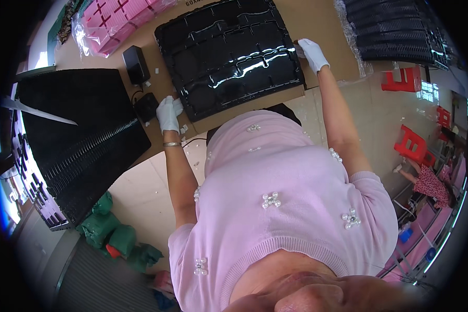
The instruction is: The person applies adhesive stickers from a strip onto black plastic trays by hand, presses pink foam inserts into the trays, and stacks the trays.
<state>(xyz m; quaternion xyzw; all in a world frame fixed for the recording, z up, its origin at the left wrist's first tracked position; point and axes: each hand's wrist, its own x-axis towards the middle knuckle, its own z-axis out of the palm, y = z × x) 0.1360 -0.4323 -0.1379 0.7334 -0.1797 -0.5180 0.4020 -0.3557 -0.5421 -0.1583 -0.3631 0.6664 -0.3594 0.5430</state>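
A glossy black plastic tray [231, 57] with moulded ridges lies in front of me on brown cardboard [325, 86]. My left hand [167, 115], in a white glove, is beside the tray's near left corner. Its fingers are closed by a small pale piece, whose kind I cannot make out. My right hand [313, 55], also white-gloved, is at the tray's right edge. The fingers there are pressed together over a small greyish strip against the edge; its kind is unclear.
A tall stack of black trays [83, 119] stands at left, another stack [395, 31] at far right. Pink trays [117, 23] in clear plastic lie far left. A black box-shaped device [135, 65] sits near small white scraps. Red stools [411, 143] and a person [432, 186] are at right.
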